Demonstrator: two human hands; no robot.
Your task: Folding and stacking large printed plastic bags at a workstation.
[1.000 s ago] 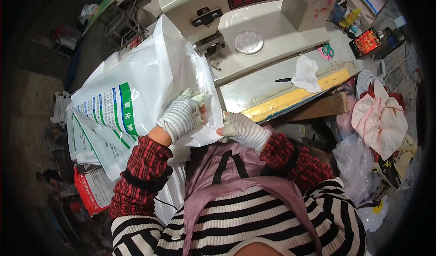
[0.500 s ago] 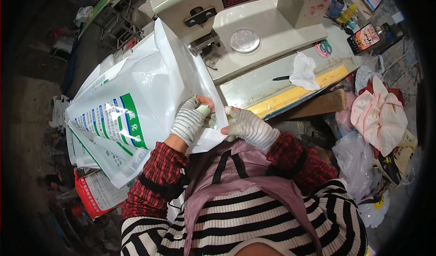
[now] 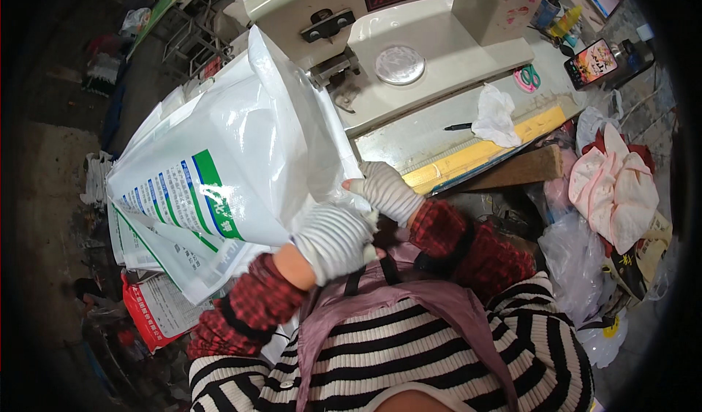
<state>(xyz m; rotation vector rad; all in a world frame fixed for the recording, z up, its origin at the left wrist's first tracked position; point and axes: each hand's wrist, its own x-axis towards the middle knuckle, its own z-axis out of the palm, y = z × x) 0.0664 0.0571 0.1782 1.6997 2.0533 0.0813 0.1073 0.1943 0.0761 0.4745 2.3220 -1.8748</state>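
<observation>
Here's the white printed plastic sack, lying left of the industrial sewing machine; its visible length slants from lower left to upper right, its loose edge facing right, toward the machine. Right hand at the sack's near right corner, thumb and fingers pinching the edge! Left hand lies palm down over that same corner, its fingers mostly hidden, so pinching or spread, I can't tell.

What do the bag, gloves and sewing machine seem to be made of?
Bag: likely plastic, glossy; bright highlights and crisp creases.
Gloves: apparently knit fabric, matte; ribbed stripes, frayed edges. Fibre unclear.
Sewing machine: probably painted metal, smooth cream; soft sheen, though hard plastic panels can't be excluded.
</observation>
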